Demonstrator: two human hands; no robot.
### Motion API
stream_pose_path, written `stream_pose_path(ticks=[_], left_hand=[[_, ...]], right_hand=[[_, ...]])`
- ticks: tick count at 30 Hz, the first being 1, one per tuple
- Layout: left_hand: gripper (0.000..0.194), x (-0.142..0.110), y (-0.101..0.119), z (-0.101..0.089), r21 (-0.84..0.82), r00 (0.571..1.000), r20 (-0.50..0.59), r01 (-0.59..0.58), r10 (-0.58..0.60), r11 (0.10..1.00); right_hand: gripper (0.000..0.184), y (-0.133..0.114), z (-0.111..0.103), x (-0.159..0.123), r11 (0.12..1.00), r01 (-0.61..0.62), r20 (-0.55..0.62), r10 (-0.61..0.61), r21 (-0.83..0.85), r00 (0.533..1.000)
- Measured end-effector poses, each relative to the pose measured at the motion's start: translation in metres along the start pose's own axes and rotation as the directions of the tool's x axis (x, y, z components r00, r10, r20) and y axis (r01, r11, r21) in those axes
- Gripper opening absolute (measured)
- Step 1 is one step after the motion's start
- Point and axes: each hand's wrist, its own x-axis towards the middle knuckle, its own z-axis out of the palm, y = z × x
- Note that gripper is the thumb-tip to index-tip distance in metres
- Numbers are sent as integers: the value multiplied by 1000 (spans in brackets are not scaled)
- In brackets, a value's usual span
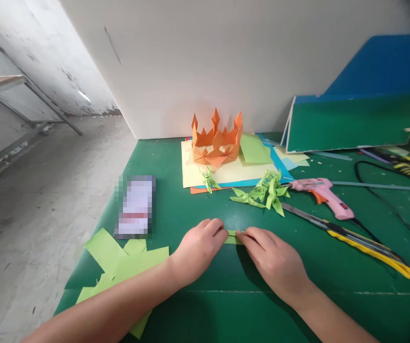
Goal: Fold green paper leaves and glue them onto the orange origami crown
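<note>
A small folded piece of light green paper (232,237) lies on the green tabletop between my two hands. My left hand (205,245) pinches its left end, fingers curled together. At the right end, my right hand (274,257) presses the paper with thumb and fingers closed. My hands cover both ends of the strip. Just beyond them lie several folded green paper flowers (271,190) in a cluster, and a single green flower (209,180) rests farther left. Loose light green paper pieces (136,262) are spread beside and under my left forearm.
An orange paper crown (216,147) stands on stacked coloured sheets (186,164) at the back. To the right are a pink glue gun (328,193) with a black cable and a yellow utility knife (369,255). A blurred phone (136,207) lies left, near the table's edge.
</note>
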Motion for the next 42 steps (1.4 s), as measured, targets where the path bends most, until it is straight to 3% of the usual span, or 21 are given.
stream_pose_path(ticks=[28, 36, 39, 42], left_hand=[[20, -2, 14, -11, 225, 987, 138, -109, 79, 968], [22, -5, 17, -12, 205, 981, 186, -99, 60, 974], [21, -4, 19, -13, 211, 986, 158, -82, 49, 974], [23, -1, 19, -14, 115, 993, 119, -40, 26, 993]], right_hand=[[29, -4, -9, 6, 1000, -1, 72, 2, -7, 997], [34, -5, -9, 9, 999, -13, 68, 16, -46, 998], [33, -5, -10, 9, 999, -19, 74, 22, -43, 997], [33, -6, -10, 9, 999, -14, 103, 19, -50, 995]])
